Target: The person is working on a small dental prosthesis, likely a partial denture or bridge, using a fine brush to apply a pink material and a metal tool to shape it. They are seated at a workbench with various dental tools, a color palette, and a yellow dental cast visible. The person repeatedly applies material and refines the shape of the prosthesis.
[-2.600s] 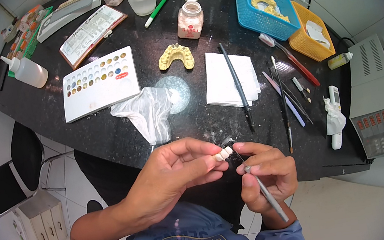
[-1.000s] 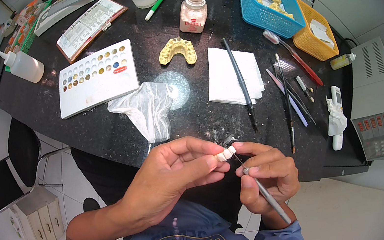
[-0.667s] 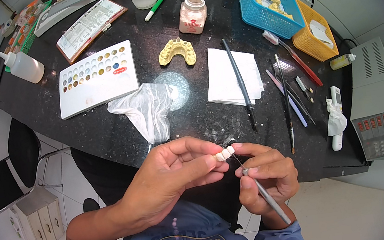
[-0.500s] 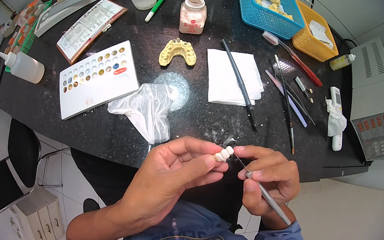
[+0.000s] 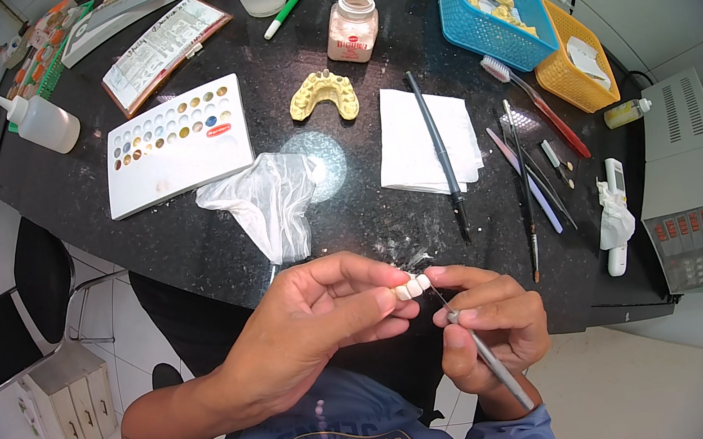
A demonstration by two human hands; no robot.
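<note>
Between the thumb and fingers of my left hand (image 5: 328, 305) is a short row of white artificial teeth, a dental bridge (image 5: 413, 287). My right hand (image 5: 498, 316) grips a slim metal dental carving tool (image 5: 499, 368) like a pen. Its thin tip reaches the right end of the bridge; whether it touches there I cannot tell. The right index fingertip is beside that same end. Just beyond the fingers, white powder and scraps (image 5: 416, 258) lie on the dark tabletop. Farther back, a yellow plaster dental model (image 5: 324, 98) rests on the table.
A white palette (image 5: 180, 168) and crumpled clear plastic (image 5: 262, 201) lie left. Folded white tissue (image 5: 401, 153) bears a dark brush pen (image 5: 436, 148). An open powder jar (image 5: 353, 33) stands behind. Right are brushes (image 5: 524, 194), blue (image 5: 469, 29) and yellow baskets (image 5: 573, 86), and a grey machine (image 5: 683, 188).
The bridge has turned slightly in my left fingers, showing its teeth more squarely. The carving tool and my right hand have shifted only a little.
</note>
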